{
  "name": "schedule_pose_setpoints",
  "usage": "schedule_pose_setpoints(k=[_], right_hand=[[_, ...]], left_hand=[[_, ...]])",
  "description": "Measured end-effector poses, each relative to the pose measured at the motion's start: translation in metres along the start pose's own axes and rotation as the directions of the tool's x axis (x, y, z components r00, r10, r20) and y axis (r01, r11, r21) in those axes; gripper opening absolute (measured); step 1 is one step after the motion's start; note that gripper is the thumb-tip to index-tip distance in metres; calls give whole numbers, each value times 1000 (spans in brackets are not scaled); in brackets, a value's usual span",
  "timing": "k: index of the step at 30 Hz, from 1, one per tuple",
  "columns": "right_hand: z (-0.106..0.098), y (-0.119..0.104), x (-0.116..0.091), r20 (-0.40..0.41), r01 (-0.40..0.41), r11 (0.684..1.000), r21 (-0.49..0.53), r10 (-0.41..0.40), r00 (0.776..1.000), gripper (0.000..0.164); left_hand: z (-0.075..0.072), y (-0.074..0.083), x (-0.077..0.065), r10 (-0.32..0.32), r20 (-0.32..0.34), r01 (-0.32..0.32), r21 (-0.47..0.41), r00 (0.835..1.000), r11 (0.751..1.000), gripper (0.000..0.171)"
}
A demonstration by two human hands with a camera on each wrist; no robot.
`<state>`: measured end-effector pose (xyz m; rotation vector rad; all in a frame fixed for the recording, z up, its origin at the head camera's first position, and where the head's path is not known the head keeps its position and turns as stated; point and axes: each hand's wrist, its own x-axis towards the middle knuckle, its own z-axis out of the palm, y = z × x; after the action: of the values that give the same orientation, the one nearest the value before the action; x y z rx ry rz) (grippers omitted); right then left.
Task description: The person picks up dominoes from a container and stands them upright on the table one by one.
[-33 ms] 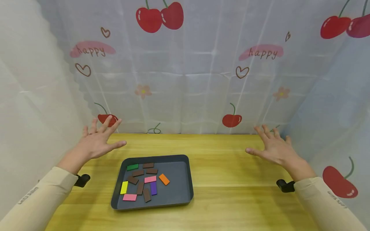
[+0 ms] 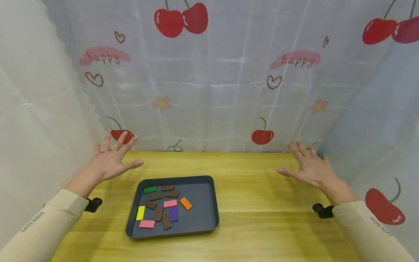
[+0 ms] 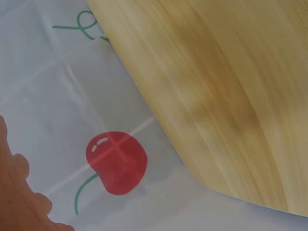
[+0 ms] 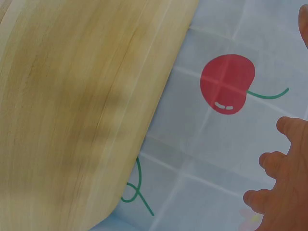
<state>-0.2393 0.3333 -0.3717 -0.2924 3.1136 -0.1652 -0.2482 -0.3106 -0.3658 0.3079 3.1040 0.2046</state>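
Note:
My left hand (image 2: pixel 109 163) hovers with spread fingers over the table's far left part, beyond the tray's upper left corner. On the far right, my right hand (image 2: pixel 312 168) is held the same way, fingers apart and holding nothing. Nearer the left hand lies a dark grey tray (image 2: pixel 203 211). In it are several flat blocks: brown ones (image 2: pixel 166 221), a green block (image 2: pixel 150 189), a yellow block (image 2: pixel 140 213), two pink blocks (image 2: pixel 147 224), a purple block (image 2: pixel 174 213) and an orange block (image 2: pixel 186 203). Each wrist view catches only part of its hand's fingers.
A wooden table (image 2: pixel 255 225) stretches under both arms. Behind it hangs a white curtain (image 2: pixel 209 120) printed with cherries and hearts, and more sheeting closes off both sides. Black wrist mounts (image 2: pixel 93 205) stick out from the sleeves.

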Motion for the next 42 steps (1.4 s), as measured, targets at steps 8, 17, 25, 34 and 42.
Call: schedule_pose_setpoints(k=[8,17,25,34,42], right_hand=[[-5,-11,0,-36,13,1000,-3,-13,999,113],[-7,-30,-7,-78,59,997,47,-56,995,110],[-2,-48,-5,-116,109,988,105,-97,988,105],[8,-61,-10,-158,159,973,169,-133,979,105],[16,-80,-13,-183,186,948,260,-141,973,104]], left_hand=[[0,4,-7,5,-25,-5,-28,1000,1000,97],[4,23,-23,42,-16,-42,-31,999,999,91],[18,24,-28,59,-41,-62,-73,997,995,89],[27,29,-37,41,-63,-51,-157,997,986,83],[36,32,-45,17,-135,-55,-286,991,957,81]])
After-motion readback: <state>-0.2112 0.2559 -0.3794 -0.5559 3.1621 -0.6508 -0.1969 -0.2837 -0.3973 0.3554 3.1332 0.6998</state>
